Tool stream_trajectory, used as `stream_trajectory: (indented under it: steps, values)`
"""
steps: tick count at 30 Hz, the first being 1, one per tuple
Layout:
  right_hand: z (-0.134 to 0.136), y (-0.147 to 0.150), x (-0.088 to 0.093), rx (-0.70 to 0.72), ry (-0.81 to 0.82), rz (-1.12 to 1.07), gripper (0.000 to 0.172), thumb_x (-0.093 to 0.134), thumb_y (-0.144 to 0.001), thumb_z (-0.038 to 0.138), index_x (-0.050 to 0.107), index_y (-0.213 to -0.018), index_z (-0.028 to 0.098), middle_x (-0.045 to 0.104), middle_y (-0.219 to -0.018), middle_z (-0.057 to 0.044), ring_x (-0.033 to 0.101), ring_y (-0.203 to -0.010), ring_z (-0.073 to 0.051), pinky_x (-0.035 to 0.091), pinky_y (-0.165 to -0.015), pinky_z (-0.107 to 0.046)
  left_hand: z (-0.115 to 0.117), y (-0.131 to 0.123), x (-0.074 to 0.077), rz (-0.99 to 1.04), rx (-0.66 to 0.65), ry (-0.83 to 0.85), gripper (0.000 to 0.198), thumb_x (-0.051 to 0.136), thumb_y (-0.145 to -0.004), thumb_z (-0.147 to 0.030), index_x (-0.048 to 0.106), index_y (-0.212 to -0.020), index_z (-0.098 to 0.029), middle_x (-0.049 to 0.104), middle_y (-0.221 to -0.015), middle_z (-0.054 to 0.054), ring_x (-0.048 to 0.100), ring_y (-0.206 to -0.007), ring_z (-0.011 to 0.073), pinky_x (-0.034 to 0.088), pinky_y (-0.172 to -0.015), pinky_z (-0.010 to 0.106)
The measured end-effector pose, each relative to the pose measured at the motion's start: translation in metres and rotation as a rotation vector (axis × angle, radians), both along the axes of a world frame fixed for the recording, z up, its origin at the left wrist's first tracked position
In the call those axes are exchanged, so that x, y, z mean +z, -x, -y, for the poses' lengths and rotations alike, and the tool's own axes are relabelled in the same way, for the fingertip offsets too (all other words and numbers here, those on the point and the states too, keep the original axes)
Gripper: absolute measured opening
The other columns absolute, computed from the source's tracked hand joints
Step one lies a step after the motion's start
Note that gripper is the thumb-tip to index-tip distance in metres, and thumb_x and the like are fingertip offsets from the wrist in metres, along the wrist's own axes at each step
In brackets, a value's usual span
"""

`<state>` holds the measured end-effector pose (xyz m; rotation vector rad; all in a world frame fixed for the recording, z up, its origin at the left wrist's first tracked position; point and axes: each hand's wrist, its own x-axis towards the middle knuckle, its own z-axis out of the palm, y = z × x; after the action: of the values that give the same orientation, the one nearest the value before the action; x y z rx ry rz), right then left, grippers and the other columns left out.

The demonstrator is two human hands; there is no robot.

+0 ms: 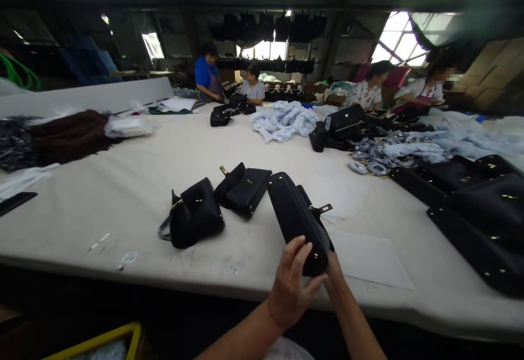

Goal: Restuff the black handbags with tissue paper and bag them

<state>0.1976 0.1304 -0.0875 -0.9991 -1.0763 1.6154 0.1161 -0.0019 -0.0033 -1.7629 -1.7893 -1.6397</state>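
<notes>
I hold a black handbag (295,216) upside down over the near edge of the big white table (123,196). My left hand (291,289) wraps its fingers round the bag's near end. My right hand (333,264) is mostly hidden behind the bag and grips the same end from the right. A metal clasp sticks out of the bag's right side. Two more black handbags lie on the table just left of it, one at the middle (243,189) and one further left (193,214).
A row of black bags (483,212) lies along the right. Pale blue straps (401,152) and pale blue cloth (284,119) are heaped further back. A white sheet (368,259) lies by my right forearm. Several people work at the far side. A yellow crate (102,341) stands below the table.
</notes>
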Motion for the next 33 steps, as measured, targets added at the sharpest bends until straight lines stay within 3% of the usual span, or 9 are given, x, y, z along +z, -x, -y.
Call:
stream_trajectory:
  steps: [6,10,12,16,20,24,27,30,33]
  values:
    - [-0.012,0.003,0.012,-0.081,0.067,-0.174,0.035,0.079,-0.061,0.032,0.070,-0.092,0.017,0.072,-0.096,-0.005,0.067,-0.091,-0.024,0.055,-0.084,-0.039,0.010,0.029,-0.004,0.068,0.014,0.026,0.058,0.071,-0.080,-0.033,0.045,-0.131,-0.020,0.054,-0.128,0.015,0.051,-0.123,0.0284,0.050,-0.103,0.047]
    - [-0.034,-0.016,0.051,-0.192,-0.003,-0.263,0.044,0.079,-0.068,0.035,0.068,-0.107,0.019,0.070,-0.110,-0.004,0.063,-0.103,-0.023,0.050,-0.096,-0.040,0.037,0.049,-0.017,0.128,-0.058,0.132,0.043,0.056,-0.090,-0.028,0.045,-0.131,-0.020,0.062,-0.116,0.011,0.062,-0.107,0.0224,0.056,-0.092,0.037]
    - [-0.048,-0.029,0.078,-0.194,-0.106,-0.255,0.041,0.079,-0.070,0.035,0.069,-0.105,0.017,0.070,-0.106,-0.006,0.063,-0.102,-0.024,0.049,-0.096,-0.041,0.046,0.058,-0.022,0.194,0.015,0.185,0.033,0.048,-0.094,-0.024,0.048,-0.127,-0.021,0.065,-0.110,0.009,0.066,-0.097,0.0186,0.058,-0.084,0.031]
    - [-0.068,-0.045,0.130,0.065,-0.412,-0.050,0.030,0.077,-0.074,0.037,0.073,-0.097,0.018,0.072,-0.095,-0.006,0.065,-0.092,-0.023,0.051,-0.090,-0.038,0.041,0.070,-0.007,0.281,0.259,0.096,0.031,0.051,-0.093,-0.026,0.052,-0.123,-0.021,0.059,-0.121,0.010,0.062,-0.105,0.0210,0.055,-0.092,0.036]
    - [-0.070,-0.039,0.156,0.383,-0.563,0.176,0.028,0.072,-0.080,0.039,0.074,-0.099,0.019,0.071,-0.096,-0.004,0.064,-0.091,-0.020,0.051,-0.085,-0.031,0.014,0.085,0.034,0.255,0.209,0.134,0.077,0.072,-0.078,-0.035,0.032,-0.143,-0.024,0.041,-0.145,0.012,0.038,-0.135,0.0292,0.032,-0.114,0.050]
    - [-0.068,-0.023,0.142,0.483,-0.427,0.228,0.039,0.073,-0.075,0.047,0.073,-0.091,0.012,0.070,-0.078,-0.005,0.064,-0.072,-0.019,0.052,-0.068,-0.030,-0.013,0.109,0.050,0.572,-0.015,0.351,0.092,0.079,-0.070,-0.039,0.028,-0.146,-0.025,0.064,-0.121,0.010,0.060,-0.114,0.0268,0.044,-0.104,0.047]
    - [-0.069,-0.012,0.116,0.323,-0.392,0.230,0.046,0.068,-0.075,0.054,0.071,-0.084,0.009,0.067,-0.068,-0.005,0.062,-0.061,-0.019,0.051,-0.058,-0.031,-0.024,0.114,0.036,0.768,-0.084,0.459,0.063,0.079,-0.066,-0.044,0.062,-0.119,-0.015,0.073,-0.087,0.008,0.069,-0.084,0.0257,0.056,-0.083,0.040]
    - [-0.059,-0.012,0.097,0.061,-0.415,0.228,0.048,0.065,-0.078,0.053,0.068,-0.102,0.011,0.070,-0.091,-0.010,0.064,-0.082,-0.023,0.053,-0.073,-0.036,-0.024,0.104,0.014,0.767,0.021,0.422,0.041,0.075,-0.069,-0.047,0.072,-0.089,-0.012,0.073,-0.085,0.008,0.068,-0.083,0.0266,0.056,-0.081,0.039]
    - [-0.027,-0.022,0.093,-0.257,-0.497,0.255,0.036,0.059,-0.086,0.043,0.062,-0.111,0.017,0.064,-0.113,-0.011,0.058,-0.105,-0.023,0.045,-0.096,-0.040,-0.019,0.088,0.002,0.605,0.129,0.270,0.035,0.072,-0.074,-0.045,0.072,-0.093,-0.016,0.073,-0.093,0.006,0.068,-0.089,0.0248,0.054,-0.088,0.037]
